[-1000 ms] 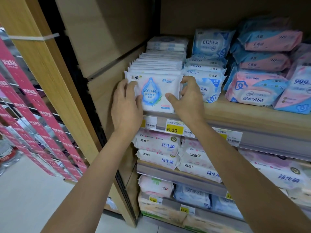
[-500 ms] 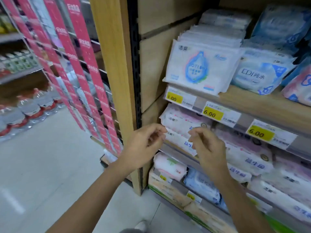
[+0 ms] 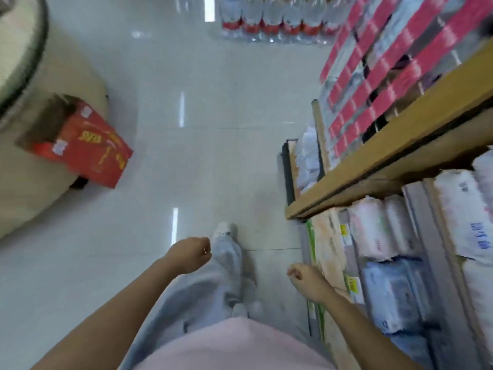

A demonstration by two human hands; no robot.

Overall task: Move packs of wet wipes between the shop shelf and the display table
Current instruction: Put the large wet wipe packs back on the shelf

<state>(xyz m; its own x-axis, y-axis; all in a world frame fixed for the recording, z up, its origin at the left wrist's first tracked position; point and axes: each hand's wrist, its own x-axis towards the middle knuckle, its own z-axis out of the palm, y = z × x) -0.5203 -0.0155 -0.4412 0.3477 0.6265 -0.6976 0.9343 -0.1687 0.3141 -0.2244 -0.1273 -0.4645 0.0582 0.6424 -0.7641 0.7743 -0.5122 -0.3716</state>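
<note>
The view points down at the floor and is blurred. My left hand (image 3: 190, 253) hangs over the floor with its fingers curled and nothing in it. My right hand (image 3: 306, 280) is also curled and holds nothing, close to the front of the lower shop shelf (image 3: 384, 158). Packs of wet wipes (image 3: 370, 228) in pink and blue wrappers lie on the lower shelves at the right. A round beige display table (image 3: 29, 76) stands at the far left, seen from above.
A red cardboard box (image 3: 88, 148) leans against the round table's base. Bottled water packs (image 3: 272, 20) stand on the floor ahead. Pink hanging strips (image 3: 378, 70) cover the shelf end. My legs and a white shoe (image 3: 225, 231) are on the pale tiled floor.
My hands have let go of the white pack on the upper shelf and dropped low. The view has swung away from the shelf and down toward the floor and the round table.
</note>
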